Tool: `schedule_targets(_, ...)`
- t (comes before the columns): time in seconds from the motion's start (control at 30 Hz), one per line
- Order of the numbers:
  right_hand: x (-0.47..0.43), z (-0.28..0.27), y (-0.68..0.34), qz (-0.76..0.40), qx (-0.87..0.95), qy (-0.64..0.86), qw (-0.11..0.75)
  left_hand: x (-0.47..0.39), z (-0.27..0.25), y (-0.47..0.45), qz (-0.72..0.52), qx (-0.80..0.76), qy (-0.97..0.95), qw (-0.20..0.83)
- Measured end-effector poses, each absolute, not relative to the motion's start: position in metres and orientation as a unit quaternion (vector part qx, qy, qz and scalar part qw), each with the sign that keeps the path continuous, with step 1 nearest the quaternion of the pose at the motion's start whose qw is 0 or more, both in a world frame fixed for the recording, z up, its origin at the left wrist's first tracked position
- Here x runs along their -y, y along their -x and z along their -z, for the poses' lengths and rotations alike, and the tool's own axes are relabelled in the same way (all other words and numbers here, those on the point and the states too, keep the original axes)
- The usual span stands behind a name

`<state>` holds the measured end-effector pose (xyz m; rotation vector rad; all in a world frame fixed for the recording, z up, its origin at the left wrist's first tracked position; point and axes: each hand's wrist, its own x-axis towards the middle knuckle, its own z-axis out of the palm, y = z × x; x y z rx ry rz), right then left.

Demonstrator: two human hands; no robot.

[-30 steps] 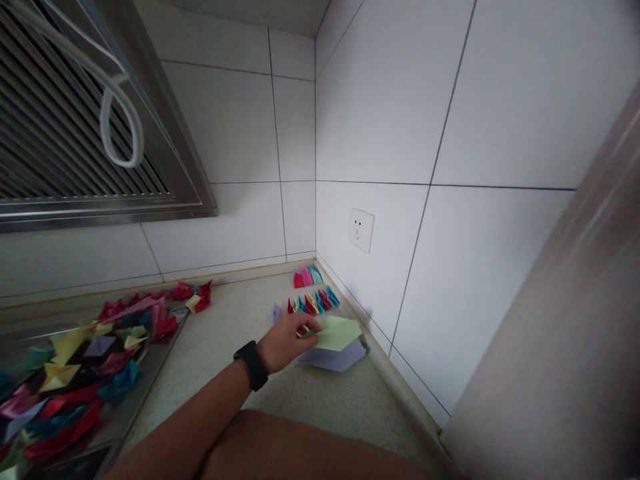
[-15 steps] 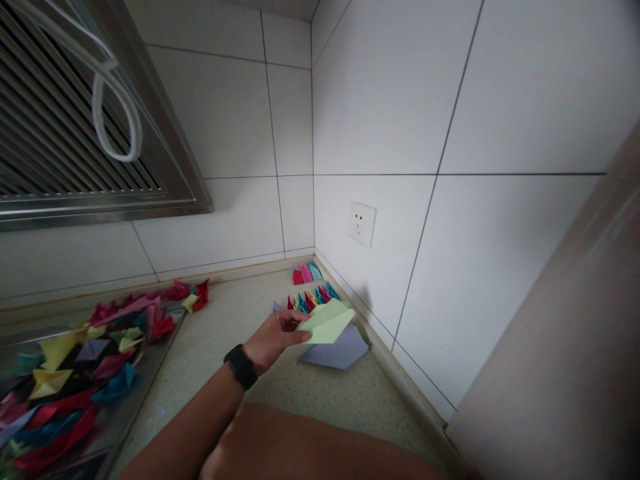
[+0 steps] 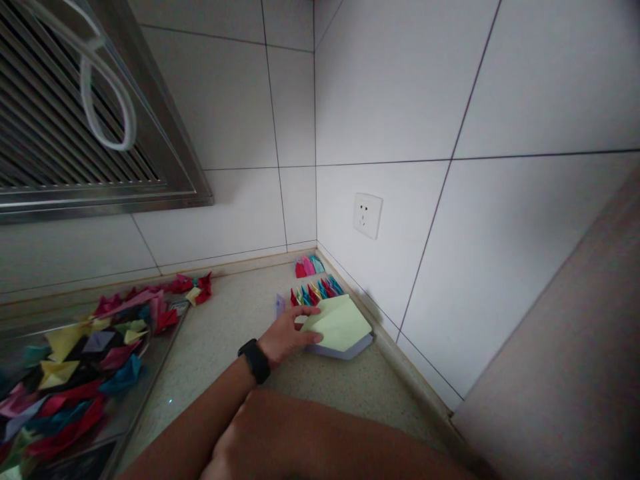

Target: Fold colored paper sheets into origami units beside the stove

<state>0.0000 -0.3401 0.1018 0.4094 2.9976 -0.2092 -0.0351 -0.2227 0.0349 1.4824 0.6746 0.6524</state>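
My left hand [image 3: 293, 335], with a black watch on its wrist, reaches to the back right of the counter. Its thumb and fingers grip the left end of a pale green folded paper [image 3: 343, 322]. That paper lies over a purple folded paper [image 3: 345, 353], whose front and right edges show beneath it. Just behind stands a row of small colourful folded papers [image 3: 313, 291]. My right hand [image 3: 233, 440] is low in the picture, beside the left forearm; its fingers are hidden.
Many colourful origami pieces [image 3: 60, 375] lie heaped on the stove at left. A few more folded papers [image 3: 309, 267] stand in the corner. A wall socket [image 3: 368, 215] is on the right wall, and a range hood [image 3: 190, 193] with a looped white cable [image 3: 107, 100] hangs upper left.
My left hand has moved slightly right and brought the green paper down over the purple one, covering most of it. The view has shifted a little.
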Motion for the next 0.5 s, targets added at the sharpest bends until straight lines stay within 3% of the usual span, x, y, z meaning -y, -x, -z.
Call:
schedule_targets(0.3, 0.334, -0.086, 0.007, 0.073, -0.983, -0.151, 0.07, 0.216, -0.03, 0.033, -0.269, -0.337, -0.709, 0.558)
schedule_targets(0.5, 0.337, -0.1, 0.007, 0.08, -0.976, -0.159, 0.129, 0.216, -0.028, 0.031, -0.27, -0.317, -0.776, 0.474)
